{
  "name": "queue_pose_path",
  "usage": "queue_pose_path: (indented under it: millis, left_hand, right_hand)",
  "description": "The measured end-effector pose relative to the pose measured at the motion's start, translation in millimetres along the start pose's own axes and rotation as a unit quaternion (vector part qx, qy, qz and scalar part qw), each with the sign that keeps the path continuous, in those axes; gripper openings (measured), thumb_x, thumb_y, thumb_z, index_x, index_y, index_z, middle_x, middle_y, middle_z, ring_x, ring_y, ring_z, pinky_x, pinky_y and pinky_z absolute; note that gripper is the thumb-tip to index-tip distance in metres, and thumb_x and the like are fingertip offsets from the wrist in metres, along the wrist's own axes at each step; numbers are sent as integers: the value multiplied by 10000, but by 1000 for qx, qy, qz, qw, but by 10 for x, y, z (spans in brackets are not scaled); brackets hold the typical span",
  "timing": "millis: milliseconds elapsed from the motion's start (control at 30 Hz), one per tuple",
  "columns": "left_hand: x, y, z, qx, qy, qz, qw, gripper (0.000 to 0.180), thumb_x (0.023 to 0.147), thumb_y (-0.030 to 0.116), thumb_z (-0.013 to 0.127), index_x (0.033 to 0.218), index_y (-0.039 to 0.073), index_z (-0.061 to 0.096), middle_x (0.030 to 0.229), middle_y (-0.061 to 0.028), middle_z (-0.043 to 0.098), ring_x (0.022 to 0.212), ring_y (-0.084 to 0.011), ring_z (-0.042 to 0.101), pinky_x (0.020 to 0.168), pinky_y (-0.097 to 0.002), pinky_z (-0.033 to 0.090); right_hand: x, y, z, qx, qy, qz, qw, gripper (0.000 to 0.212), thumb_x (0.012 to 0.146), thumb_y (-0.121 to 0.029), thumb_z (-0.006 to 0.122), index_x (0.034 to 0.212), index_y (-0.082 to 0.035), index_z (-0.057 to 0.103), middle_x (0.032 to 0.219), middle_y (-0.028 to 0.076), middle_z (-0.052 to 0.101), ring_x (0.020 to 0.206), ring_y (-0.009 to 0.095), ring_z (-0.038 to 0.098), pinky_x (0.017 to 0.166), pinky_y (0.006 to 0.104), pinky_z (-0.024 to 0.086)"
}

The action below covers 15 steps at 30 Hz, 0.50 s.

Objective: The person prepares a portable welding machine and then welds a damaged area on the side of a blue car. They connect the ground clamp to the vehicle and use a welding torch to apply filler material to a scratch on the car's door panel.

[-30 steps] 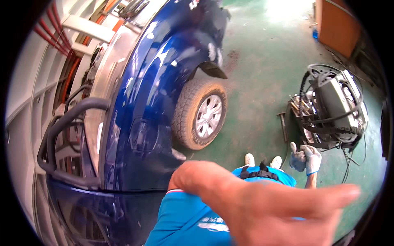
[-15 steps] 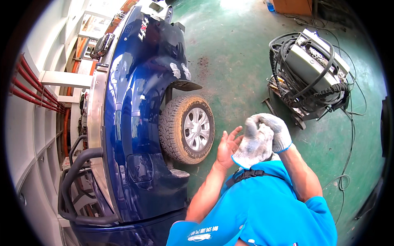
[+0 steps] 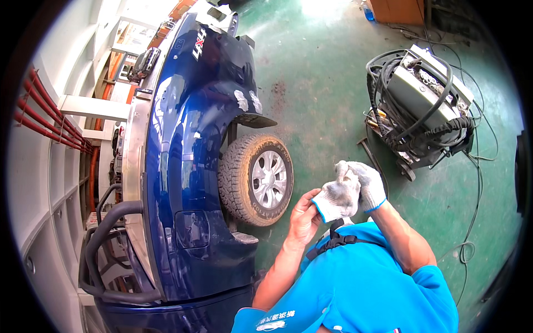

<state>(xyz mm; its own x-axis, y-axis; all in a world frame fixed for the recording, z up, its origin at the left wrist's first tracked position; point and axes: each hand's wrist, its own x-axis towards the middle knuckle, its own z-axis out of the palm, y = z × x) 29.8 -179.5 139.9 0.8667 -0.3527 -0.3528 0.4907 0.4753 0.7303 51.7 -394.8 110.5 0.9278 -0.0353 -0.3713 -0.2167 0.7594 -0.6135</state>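
Observation:
A loose white knit work glove (image 3: 339,198) with a blue cuff edge and grey smudges hangs in front of my body. My right hand (image 3: 370,185), which wears a matching glove, grips it by the finger end. At the cuff, my bare left hand (image 3: 304,217) has its fingers closed on the edge, partly hidden behind the fabric. The glove lies sideways, its cuff opening turned toward the left hand.
Close on the left stands a blue pickup bed (image 3: 191,166) with a muddy wheel (image 3: 270,180). A wheeled grey machine (image 3: 425,105), wrapped in black cables, is at the right. Loose cable (image 3: 473,222) trails over the green floor (image 3: 327,100).
My left hand has come up to the glove's cuff, its spread fingers now closed there. The loose glove has been lifted and turned, its cuff now facing left.

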Motion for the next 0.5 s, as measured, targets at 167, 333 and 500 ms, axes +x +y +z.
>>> queue_pose_path:
  millis: [167, 333, 500]
  left_hand:
    - [101, 25, -33, 59, 76, 76, 992, 238, 991, 48, 583, 1226, 17, 605, 1091, -78, 678, 974, -146, 661, 846, -294, 552]
    - [102, 107, -50, 202, 147, 106, 962, 268, 946, 15, 615, 1213, 2, 613, 1030, -60, 674, 901, -113, 652, 782, -263, 554]
    - [103, 130, 91, 244, 154, 88, 953, 309, 937, 18, 628, 1240, -19, 577, 987, -94, 687, 828, -148, 673, 719, -264, 555]
  right_hand:
    - [77, -20, -163, -386, 11, -18, 922, 325, 918, -238, 645, 1172, -39, 680, 1052, 113, 713, 932, 245, 686, 846, 349, 538]
    - [-131, -321, 99, -593, 58, -270, 756, 440, 802, -233, 753, 1206, -92, 653, 1153, 148, 677, 1098, 326, 620, 978, 402, 469]
    - [-389, -519, 705, -607, -140, -157, 766, 368, 812, -410, 720, 1017, -105, 745, 893, 144, 712, 887, 327, 683, 794, 413, 536]
